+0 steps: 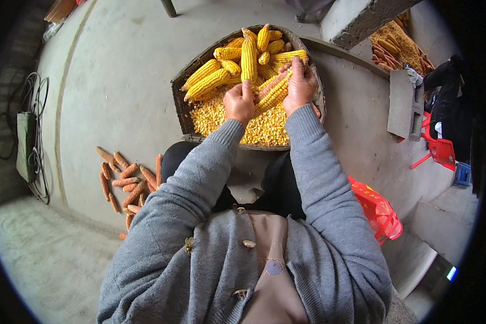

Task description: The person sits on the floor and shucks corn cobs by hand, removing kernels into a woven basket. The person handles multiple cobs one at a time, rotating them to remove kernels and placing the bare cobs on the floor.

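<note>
Between my hands is a partly shelled corn cob [274, 96], tilted up to the right, with a bare reddish strip along it and yellow kernels on its lower side. My left hand [240, 103] is closed around its lower left end. Closed on the upper right end is my right hand [301, 89]. Both hands are above a woven basket [179, 102]. Loose yellow kernels [213, 116] cover the near part of the basket, and several whole corn ears [249, 56] are piled in its far part.
Several bare cobs [129, 181] lie on the concrete floor to my left. A red plastic bag [375, 210] is at my right. Further right are a concrete block [404, 105], a red stool [440, 148] and another corn heap [402, 46]. Coiled cable [35, 129] hangs at far left.
</note>
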`<act>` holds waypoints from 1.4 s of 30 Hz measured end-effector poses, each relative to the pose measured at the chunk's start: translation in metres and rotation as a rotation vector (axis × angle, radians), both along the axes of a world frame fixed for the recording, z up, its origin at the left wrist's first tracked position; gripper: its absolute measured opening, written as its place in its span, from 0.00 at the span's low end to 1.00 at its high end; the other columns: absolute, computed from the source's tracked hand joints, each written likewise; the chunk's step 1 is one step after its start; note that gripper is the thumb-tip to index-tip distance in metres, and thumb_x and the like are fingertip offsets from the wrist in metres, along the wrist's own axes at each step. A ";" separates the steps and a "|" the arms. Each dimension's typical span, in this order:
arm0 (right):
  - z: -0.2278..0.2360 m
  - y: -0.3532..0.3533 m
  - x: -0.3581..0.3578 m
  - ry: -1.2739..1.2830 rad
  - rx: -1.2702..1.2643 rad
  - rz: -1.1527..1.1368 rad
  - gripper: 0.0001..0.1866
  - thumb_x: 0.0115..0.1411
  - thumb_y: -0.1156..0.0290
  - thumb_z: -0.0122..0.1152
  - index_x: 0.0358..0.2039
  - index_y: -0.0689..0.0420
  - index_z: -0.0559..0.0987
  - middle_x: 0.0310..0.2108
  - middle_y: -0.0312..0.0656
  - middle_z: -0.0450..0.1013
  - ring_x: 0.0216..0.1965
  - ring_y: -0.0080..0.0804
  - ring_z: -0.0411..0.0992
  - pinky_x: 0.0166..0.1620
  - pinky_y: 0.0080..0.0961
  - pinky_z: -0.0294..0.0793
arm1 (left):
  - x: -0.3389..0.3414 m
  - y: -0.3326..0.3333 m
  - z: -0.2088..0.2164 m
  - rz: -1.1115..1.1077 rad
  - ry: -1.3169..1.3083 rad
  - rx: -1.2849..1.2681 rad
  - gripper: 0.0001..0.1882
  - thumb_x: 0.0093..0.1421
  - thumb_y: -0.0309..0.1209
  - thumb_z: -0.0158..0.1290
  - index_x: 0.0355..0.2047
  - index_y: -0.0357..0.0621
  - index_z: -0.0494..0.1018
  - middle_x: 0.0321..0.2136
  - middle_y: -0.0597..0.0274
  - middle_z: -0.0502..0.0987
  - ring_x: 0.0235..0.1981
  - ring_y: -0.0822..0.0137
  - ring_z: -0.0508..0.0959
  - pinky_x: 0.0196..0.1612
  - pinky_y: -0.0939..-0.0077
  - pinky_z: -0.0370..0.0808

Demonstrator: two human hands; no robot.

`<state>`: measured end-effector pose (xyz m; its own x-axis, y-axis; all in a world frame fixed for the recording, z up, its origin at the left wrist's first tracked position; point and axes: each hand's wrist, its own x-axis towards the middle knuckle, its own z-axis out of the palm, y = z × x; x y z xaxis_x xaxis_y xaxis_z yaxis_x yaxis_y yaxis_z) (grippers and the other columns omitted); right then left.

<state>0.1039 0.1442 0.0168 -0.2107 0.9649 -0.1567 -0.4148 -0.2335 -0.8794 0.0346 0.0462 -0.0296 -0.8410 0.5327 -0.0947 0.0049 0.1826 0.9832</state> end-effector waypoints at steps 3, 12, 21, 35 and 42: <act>-0.002 -0.008 -0.003 -0.049 0.196 0.052 0.09 0.56 0.67 0.58 0.28 0.58 0.71 0.21 0.34 0.69 0.22 0.21 0.68 0.28 0.18 0.69 | -0.007 0.001 -0.009 0.101 -0.231 0.064 0.25 0.62 0.44 0.42 0.17 0.36 0.70 0.10 0.69 0.63 0.12 0.78 0.59 0.15 0.78 0.56; -0.011 0.010 0.003 -0.016 -0.128 -0.116 0.08 0.57 0.68 0.55 0.26 0.59 0.70 0.19 0.35 0.67 0.21 0.23 0.67 0.27 0.20 0.70 | -0.010 -0.004 0.017 0.014 -0.518 0.126 0.25 0.62 0.47 0.41 0.25 0.36 0.74 0.20 0.62 0.72 0.19 0.74 0.67 0.20 0.80 0.63; -0.008 -0.018 -0.005 -0.137 0.119 0.136 0.08 0.56 0.67 0.57 0.25 0.57 0.71 0.19 0.34 0.68 0.20 0.23 0.67 0.25 0.22 0.69 | -0.022 -0.002 -0.020 0.147 -0.501 -0.126 0.25 0.63 0.45 0.40 0.13 0.42 0.61 0.09 0.69 0.59 0.10 0.74 0.56 0.15 0.75 0.55; -0.048 0.026 0.011 0.168 -0.438 -0.156 0.13 0.59 0.63 0.49 0.35 0.60 0.67 0.27 0.39 0.66 0.28 0.30 0.69 0.31 0.31 0.73 | -0.020 -0.004 0.026 -0.102 -0.780 0.340 0.33 0.60 0.57 0.32 0.53 0.43 0.60 0.55 0.49 0.57 0.52 0.53 0.64 0.51 0.53 0.64; -0.045 0.010 0.005 -0.282 -0.374 0.306 0.12 0.56 0.59 0.54 0.35 0.54 0.71 0.29 0.38 0.72 0.31 0.30 0.70 0.37 0.32 0.72 | -0.052 -0.010 0.044 0.229 -0.759 0.573 0.25 0.60 0.52 0.39 0.37 0.41 0.69 0.30 0.56 0.75 0.30 0.62 0.76 0.33 0.66 0.74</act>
